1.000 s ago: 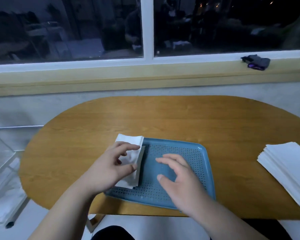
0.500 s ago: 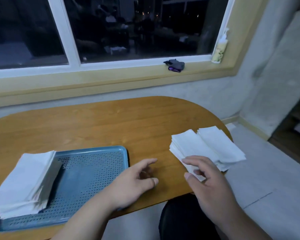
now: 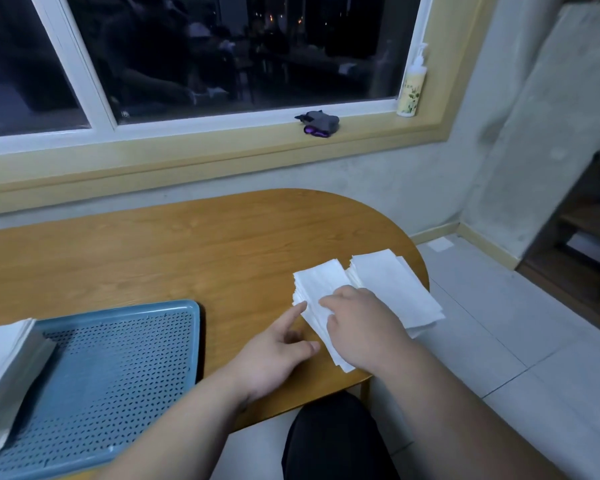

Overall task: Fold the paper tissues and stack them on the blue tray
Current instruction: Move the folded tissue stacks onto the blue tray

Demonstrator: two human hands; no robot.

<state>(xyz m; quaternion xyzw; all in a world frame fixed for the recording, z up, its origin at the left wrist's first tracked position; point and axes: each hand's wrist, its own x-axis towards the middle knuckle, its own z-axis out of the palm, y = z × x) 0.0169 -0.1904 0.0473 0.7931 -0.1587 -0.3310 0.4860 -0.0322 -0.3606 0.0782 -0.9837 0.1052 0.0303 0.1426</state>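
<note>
Dim light filling room; white-framed window (image 3: pixel 94 81) showing dark night outside; pale yellow sill (image 3: pixel 187 157) carrying pump bottle (image 3: pixel 411 88) at right end, small dark object (image 3: pixel 317 122) lying nearby; grey wall (image 3: pixel 378 181) running below; oval wooden worktop (image 3: pixel 187 244) standing over pale tiled floor (image 3: pixel 516 341); dark wooden structure (image 3: pixel 589 230) showing far right.

The stack of folded white paper tissues (image 3: pixel 4 368) runs off the left edge, hiding that end of the blue perforated plastic tray (image 3: pixel 118 375). The right hand (image 3: pixel 361 327) covers part of the loose white tissue pile (image 3: pixel 392 289); whether it pinches a sheet is unclear. The small grey-and-purple object (image 3: pixel 317 123) on the sill is unidentifiable.
</note>
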